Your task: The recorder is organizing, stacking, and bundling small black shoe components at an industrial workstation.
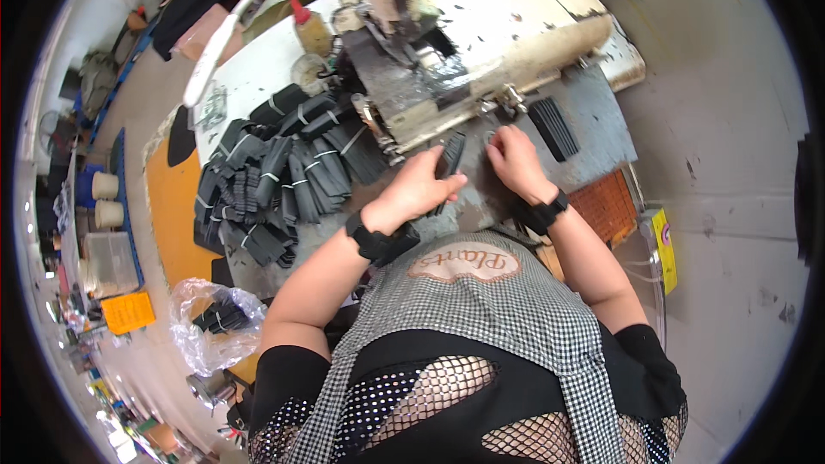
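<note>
My left hand [419, 186] is closed around a small bundle of dark grey fabric strips [454, 155], standing on edge in front of the sewing machine [430, 90]. To its right, my right hand [517, 161] is pinched closed near the machine's front edge. Something small and pale shows at its fingertips, too small to name. Beside that hand, a flat stack of dark strips [554, 129] lies on the grey table [601, 112]. A large heap of dark strip bundles [296, 163], many bound with white bands, lies left of my left hand.
A bottle with a red nozzle [311, 33] stands behind the heap, and a white lamp arm [215, 56] reaches over it. A clear plastic bag [216, 326] with dark pieces hangs at the lower left. Dark scraps dot the machine's white top [516, 0]. A wall [730, 163] runs along the right.
</note>
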Available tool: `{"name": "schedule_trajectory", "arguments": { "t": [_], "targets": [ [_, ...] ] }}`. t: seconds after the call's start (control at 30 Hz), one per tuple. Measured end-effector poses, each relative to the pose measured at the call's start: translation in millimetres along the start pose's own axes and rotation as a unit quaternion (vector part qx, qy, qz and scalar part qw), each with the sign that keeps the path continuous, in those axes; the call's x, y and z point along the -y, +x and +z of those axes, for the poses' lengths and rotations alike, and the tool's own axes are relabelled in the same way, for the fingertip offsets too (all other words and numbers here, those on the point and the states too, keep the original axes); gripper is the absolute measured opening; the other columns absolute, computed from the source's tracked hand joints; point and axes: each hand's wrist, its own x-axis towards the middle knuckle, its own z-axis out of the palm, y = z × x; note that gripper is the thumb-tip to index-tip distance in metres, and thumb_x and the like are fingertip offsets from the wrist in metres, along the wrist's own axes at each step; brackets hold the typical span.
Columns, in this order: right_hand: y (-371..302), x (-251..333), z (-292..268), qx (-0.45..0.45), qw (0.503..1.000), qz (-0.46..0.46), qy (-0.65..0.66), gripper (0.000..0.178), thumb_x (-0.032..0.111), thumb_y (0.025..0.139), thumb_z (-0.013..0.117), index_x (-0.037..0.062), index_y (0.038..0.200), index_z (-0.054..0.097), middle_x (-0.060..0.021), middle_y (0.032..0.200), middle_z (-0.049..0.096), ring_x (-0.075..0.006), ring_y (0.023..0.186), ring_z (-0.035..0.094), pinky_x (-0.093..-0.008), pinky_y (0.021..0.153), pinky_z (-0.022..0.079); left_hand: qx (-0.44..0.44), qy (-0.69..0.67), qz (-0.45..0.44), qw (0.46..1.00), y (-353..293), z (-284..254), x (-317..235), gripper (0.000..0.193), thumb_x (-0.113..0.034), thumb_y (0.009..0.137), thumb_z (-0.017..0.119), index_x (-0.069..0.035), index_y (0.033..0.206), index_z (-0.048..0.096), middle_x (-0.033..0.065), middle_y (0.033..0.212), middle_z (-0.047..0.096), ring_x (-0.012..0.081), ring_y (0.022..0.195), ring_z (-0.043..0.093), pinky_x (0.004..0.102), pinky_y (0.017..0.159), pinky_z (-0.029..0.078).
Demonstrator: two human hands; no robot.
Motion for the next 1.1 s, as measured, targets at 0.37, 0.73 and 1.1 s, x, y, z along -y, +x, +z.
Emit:
{"name": "schedule_trajectory", "arguments": {
  "t": [0.37, 0.73, 1.1],
  "targets": [
    [-25.7, 50.3, -52.5, 0.141, 0.788, 0.202, 0.565, 0.013, 0.011, 0.09, 0.055, 0.0048, 0.1, 0.059, -0.0076, 0.082, 0.065, -0.0063, 0.052, 0.048, -0.0196, 0.051, 0.041, -0.001, -0.042, 0.042, 0.998, -20.1, 24.8, 21.9, 0.02, -0.009, 0.082, 0.063, 0.005, 0.092, 0.055, 0.0087, 0.066, 0.062, 0.0142, 0.055, 0.062, 0.029, 0.05, 0.051],
    [-20.1, 113.1, -29.4, 0.223, 0.901, 0.024, 0.37, 0.03, -0.004, 0.078, 0.064, 0.0014, 0.105, 0.055, 0.0027, 0.082, 0.051, -0.0009, 0.069, 0.044, -0.0165, 0.056, 0.034, -0.024, -0.048, 0.05, 0.997, -29.7, 15.8, 18.7, 0.009, -0.002, 0.078, 0.056, 0.006, 0.081, 0.059, 0.0104, 0.059, 0.059, 0.0182, 0.048, 0.061, 0.0305, 0.043, 0.051],
    [-23.9, 113.7, -51.7, 0.197, 0.842, 0.068, 0.498, 0.013, 0.001, 0.083, 0.058, 0.007, 0.093, 0.053, 0.0059, 0.072, 0.048, -0.0021, 0.06, 0.04, -0.018, 0.053, 0.029, 0.164, -0.243, 0.105, 0.95, -52.9, 5.0, 27.2, 0.036, -0.035, 0.097, 0.048, -0.002, 0.112, 0.049, 0.0061, 0.091, 0.06, 0.0126, 0.075, 0.063, 0.0257, 0.063, 0.052]
  ]
}}
